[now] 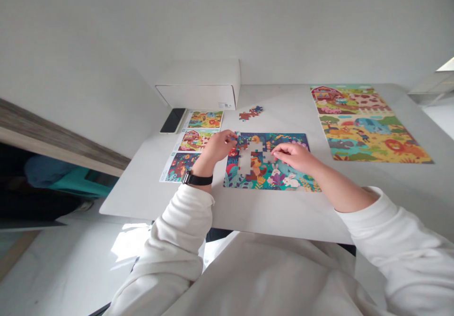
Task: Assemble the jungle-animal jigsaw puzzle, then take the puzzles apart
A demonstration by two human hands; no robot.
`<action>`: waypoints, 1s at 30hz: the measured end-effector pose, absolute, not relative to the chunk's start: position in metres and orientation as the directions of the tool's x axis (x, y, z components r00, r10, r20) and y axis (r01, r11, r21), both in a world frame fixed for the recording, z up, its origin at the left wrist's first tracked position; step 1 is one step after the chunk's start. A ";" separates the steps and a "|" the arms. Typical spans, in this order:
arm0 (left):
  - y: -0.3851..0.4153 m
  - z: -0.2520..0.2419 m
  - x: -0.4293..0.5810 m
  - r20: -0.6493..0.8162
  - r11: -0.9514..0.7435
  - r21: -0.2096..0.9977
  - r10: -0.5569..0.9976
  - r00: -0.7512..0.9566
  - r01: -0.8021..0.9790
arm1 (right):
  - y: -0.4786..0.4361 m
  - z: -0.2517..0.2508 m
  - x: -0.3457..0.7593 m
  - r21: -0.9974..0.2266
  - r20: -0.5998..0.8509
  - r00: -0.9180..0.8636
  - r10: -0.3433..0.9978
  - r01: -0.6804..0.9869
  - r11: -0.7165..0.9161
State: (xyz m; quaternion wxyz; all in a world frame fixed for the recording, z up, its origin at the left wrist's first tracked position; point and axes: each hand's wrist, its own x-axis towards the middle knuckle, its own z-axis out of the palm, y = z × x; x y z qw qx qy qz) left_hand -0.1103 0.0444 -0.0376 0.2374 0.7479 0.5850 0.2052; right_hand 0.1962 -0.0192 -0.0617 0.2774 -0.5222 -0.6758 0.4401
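A jigsaw puzzle [280,182] of forest animals lies partly assembled on the table, with white gaps in its left and middle parts. My left hand [220,146], a dark band on its wrist, is at the puzzle's upper left corner, fingers bent together at the edge pieces. Whatever its fingertips hold, if anything, is hidden. Over the right half of the puzzle, my right hand [293,157] has thumb and fingers drawn together beside the middle gap. No piece can be made out between them. Several loose puzzle pieces [244,116] lie in a small cluster behind the puzzle.
Three picture cards [205,119] are lined up on the left, beside a phone [173,120]. At the back, a white box [198,96] stands against the wall. Two brightly coloured puzzle pictures [369,136], farm and safari, lie on the right of the white table [142,195].
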 end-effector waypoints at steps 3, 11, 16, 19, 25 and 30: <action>0.044 -0.043 -0.105 0.017 -0.196 0.598 0.972 0.233 0.777 | -0.019 -0.062 0.196 -0.884 -0.086 -0.305 0.948 0.463 0.068; 0.042 -0.050 -0.095 0.040 -0.220 0.551 0.970 0.238 0.805 | -0.019 -0.065 0.197 -0.885 -0.095 -0.298 0.950 0.463 0.056; 0.040 -0.045 -0.100 0.116 -0.298 0.481 0.954 0.277 0.825 | -0.019 -0.066 0.197 -0.889 -0.102 -0.302 0.948 0.455 0.049; 0.038 -0.046 -0.100 0.143 -0.412 0.410 0.910 0.388 0.814 | -0.018 -0.065 0.196 -0.894 -0.102 -0.301 0.948 0.446 0.046; 0.036 -0.051 -0.097 0.112 -0.479 0.384 0.873 0.475 0.789 | -0.019 -0.063 0.195 -0.893 -0.107 -0.302 0.947 0.447 0.042; 0.037 -0.052 -0.097 0.102 -0.469 0.373 0.879 0.467 0.801 | -0.019 -0.064 0.195 -0.891 -0.111 -0.302 0.947 0.452 0.040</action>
